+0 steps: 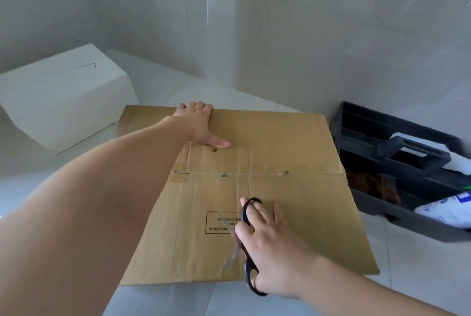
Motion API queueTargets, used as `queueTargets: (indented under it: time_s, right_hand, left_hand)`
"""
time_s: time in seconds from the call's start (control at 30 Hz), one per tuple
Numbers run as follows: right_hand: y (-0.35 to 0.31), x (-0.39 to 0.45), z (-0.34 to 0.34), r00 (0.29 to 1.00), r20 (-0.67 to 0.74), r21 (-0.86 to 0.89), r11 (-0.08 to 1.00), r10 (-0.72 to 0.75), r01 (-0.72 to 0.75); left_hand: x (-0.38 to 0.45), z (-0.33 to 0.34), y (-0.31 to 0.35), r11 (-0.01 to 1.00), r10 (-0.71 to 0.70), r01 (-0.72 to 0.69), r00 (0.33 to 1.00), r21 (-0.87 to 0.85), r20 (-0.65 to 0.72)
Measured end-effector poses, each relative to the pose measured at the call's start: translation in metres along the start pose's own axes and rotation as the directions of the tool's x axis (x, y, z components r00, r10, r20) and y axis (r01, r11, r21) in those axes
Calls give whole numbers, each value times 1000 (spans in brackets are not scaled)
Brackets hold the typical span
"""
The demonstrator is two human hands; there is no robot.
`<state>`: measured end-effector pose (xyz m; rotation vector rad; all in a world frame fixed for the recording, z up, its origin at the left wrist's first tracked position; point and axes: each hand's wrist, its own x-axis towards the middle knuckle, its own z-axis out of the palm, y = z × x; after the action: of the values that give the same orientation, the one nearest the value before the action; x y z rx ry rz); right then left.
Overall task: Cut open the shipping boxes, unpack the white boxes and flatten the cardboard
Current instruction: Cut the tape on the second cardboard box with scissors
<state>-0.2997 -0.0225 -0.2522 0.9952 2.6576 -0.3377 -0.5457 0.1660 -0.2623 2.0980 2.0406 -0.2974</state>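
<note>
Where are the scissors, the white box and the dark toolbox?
scissors (248,247): head view, black handle.
white box (63,101): head view, front face.
dark toolbox (356,122): head view, left wall.

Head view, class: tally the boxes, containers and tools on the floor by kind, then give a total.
Brown cardboard shipping box: 1
White box: 1
Black scissors, held in the right hand: 1
Dark tool tray: 1
Total: 4
The left hand grips the shipping box's far edge.
</note>
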Motion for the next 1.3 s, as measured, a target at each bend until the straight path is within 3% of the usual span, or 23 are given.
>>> queueTargets:
  time_s: [0.17,0.33,0.6,0.77,0.87,0.93,1.0,1.17,1.3]
  right_hand:
    - [11,27,-11,998,-63,-37,999,-26,24]
    - [28,67,-27,996,-88,-139,990,-6,-6]
    - [66,118,-57,950,-231,-329,902,211,-280]
    - [85,126,-59,883,-260,-314,830,391,-461]
    - [93,115,-54,858,-213,-113,860,468,-497]
    - [91,106,-54,872,-159,30,885,464,-465]
    - [80,100,-58,889,-134,103,899,437,-426]
    - [39,83,-52,914,-4,262,883,405,-390]
    - [30,81,-43,876,-20,376,816,481,-440]
  left_hand:
    - [-18,3,-57,974,-224,224,975,-38,2]
    - [-47,13,-108,888,-453,454,891,-70,20]
    - [-94,25,-129,665,-715,738,673,-113,189]
    - [-117,38,-113,595,-742,789,612,-154,273]
    - [-126,43,-104,653,-718,736,677,-178,165]
    - [-132,46,-100,729,-658,655,750,-200,59]
    - [-134,46,-96,760,-630,620,776,-192,12]
    - [-131,41,-91,755,-641,634,768,-168,19]
    - [-127,38,-84,723,-673,672,738,-162,58]
